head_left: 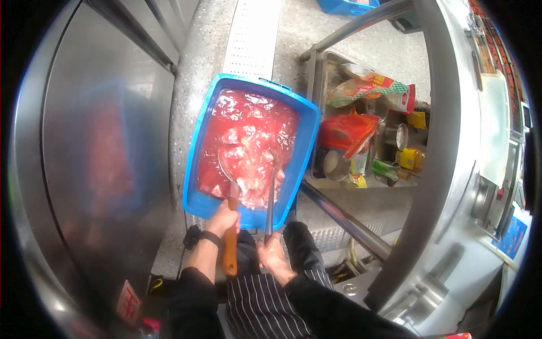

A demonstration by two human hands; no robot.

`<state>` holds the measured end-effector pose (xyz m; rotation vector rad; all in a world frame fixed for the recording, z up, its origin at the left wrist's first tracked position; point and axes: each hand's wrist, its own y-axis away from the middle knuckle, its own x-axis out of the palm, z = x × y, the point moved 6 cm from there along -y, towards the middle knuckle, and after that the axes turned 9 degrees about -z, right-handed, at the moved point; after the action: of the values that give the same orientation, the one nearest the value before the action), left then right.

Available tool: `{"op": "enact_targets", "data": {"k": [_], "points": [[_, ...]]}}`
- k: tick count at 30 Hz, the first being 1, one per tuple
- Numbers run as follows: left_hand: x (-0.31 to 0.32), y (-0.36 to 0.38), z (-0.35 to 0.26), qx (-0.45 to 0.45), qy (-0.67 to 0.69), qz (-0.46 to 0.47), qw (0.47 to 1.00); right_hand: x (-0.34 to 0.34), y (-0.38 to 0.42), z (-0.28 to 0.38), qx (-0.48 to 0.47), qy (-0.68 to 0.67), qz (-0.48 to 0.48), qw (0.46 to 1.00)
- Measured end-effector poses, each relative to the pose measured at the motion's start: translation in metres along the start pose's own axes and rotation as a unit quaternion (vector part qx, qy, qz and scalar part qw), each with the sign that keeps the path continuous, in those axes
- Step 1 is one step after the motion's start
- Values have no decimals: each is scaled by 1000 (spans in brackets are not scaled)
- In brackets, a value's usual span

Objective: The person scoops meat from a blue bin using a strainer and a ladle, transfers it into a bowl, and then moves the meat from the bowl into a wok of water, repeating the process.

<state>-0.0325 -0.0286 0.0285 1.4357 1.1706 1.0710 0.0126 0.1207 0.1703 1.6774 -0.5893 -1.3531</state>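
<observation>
In the head view, a blue plastic tub (194, 152) on the floor holds red liquid with pale pink chunks (248, 151) that look like raw meat. My left hand (222, 218) is wrapped round the wooden handle of a strainer (230, 248); its curved rim dips into the liquid and its bowl is mostly hidden. My right hand (273, 254) grips the end of a long-handled metal tool (270, 198), perhaps a ladle. Its head is sunk among the chunks, so its shape does not show. Both hands are at the near side of the tub.
A steel cabinet (107, 169) rises on the left. To the right, a low shelf holds a tray with red food bags (347, 133), cans and packets, behind a steel table frame (347, 220). Another blue tub (344, 7) stands at the top edge.
</observation>
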Motion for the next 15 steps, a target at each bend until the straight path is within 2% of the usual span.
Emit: {"op": "enact_targets", "data": {"k": [1,2,3,4,6,8,9,10,13,15], "points": [[10,-6,5,-19,96,12,995,-6,6,2,-8,5,4,1000],[21,-11,10,-19,99,15,995,-9,8,-2,-16,12,9,1000],[34,-16,15,-29,170,24,985,-2,-2,-18,-117,85,-78,986],[46,-19,14,-38,239,33,970,-6,-1,-18,-116,87,-83,986],[60,-38,8,-27,276,30,960,-13,2,-18,-79,88,-52,992],[77,-73,3,-75,402,81,909,-23,2,-21,-85,100,-73,989],[76,-60,-19,-38,331,70,940,-31,3,-19,-97,88,-94,987],[82,-71,-12,-40,336,68,939,-38,5,-17,-111,75,-111,985],[80,-86,-14,42,170,26,984,-53,15,-15,-129,29,-129,983],[78,-86,-21,32,189,20,981,-59,24,-14,-130,19,-128,983]]}}
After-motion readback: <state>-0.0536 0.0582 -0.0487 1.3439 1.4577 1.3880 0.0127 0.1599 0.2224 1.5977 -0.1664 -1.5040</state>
